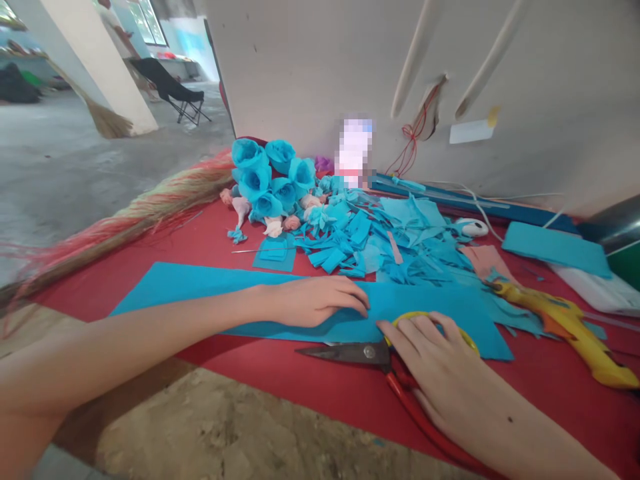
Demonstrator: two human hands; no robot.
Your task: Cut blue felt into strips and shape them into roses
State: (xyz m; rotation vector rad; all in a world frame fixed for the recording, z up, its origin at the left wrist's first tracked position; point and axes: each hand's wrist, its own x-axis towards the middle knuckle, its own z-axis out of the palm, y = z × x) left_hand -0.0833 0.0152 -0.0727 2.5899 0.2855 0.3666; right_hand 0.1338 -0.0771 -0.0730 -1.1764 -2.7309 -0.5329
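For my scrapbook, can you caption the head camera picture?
Left hand on a blue sheet, right hand on scissors, blue flowers beyond.

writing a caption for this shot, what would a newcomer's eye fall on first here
The cluster of bright blue, cup-shaped paper flowers would likely catch it first, at the back left of the red tabletop. In front, the left hand rests on a long, flat blue paper sheet, with the right hand at dark-bladed scissors with a red handle. A yellow glue gun lies to the right.

the red tabletop [200,243] bears a blue sheet [395,300], blue scraps [345,240], paper flowers [285,190] and a yellow glue gun [563,313]
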